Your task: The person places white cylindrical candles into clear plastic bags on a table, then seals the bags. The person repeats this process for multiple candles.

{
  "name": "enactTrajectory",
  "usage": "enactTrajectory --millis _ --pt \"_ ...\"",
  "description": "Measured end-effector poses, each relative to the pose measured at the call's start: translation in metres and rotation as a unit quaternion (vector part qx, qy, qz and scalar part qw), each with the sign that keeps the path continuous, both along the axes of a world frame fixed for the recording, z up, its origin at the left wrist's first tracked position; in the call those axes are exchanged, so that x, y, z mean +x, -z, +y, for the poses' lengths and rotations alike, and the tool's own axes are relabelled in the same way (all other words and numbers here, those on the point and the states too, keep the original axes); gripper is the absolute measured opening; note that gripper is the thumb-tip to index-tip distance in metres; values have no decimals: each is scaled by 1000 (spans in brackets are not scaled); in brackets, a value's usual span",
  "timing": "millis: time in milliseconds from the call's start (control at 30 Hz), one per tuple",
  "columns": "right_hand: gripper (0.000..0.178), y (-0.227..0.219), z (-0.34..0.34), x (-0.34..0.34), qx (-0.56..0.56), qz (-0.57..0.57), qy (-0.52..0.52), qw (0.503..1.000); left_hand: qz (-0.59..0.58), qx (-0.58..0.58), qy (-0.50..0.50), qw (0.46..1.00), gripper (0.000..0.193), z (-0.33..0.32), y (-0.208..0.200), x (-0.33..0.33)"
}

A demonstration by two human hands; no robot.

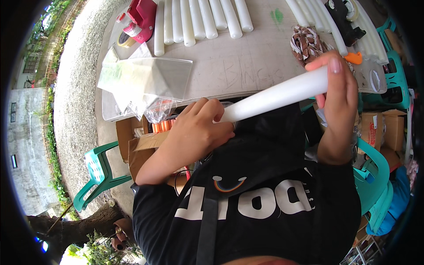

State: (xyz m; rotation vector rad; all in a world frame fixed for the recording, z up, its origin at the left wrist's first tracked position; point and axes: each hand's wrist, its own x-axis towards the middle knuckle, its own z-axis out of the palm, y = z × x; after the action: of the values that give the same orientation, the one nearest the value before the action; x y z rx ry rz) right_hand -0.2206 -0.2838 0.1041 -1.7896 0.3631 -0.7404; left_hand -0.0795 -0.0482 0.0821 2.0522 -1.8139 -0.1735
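At the table's [265, 51] near edge, left hand [199, 122] and right hand [341, 84] curl snugly round opposite ends of a white rod [278, 95], likely stiff, slippery, best held there.

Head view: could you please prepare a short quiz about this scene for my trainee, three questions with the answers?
1. True or false: the left hand and the right hand hold the same white rod.
2. Toward which side of the table does the brown-and-white bundle lie? A) left B) middle C) right
3. Fill the gap: in the picture, the rod's lower end is in the ____ hand.

Key: 1. True; 2. C; 3. left
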Motion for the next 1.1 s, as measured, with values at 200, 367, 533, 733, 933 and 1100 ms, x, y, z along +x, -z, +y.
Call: enactTrajectory --millis 200,367,533,733,933,1100 --pt "21 27 15 4 -35 16 -77 996 -18 -74 24 997 19 -6 6 0" --pt "25 37 38 24 -157 65 -213 962 70 -58 50 995 19 -5 3 0" --pt "34 53 38 32 -136 71 -324 934 165 -48 11 985 24 7 -6 4" --pt "26 54 34 36 -95 70 -349 930 186 -65 -24 980 24 26 -11 8" --pt "30 58 44 42 -32 13 -376 926 136 -83 -8 987 25 34 -22 13" --pt "37 76 61 49 -33 -26 -376 926 143 -76 -23 987 24 41 -23 20"
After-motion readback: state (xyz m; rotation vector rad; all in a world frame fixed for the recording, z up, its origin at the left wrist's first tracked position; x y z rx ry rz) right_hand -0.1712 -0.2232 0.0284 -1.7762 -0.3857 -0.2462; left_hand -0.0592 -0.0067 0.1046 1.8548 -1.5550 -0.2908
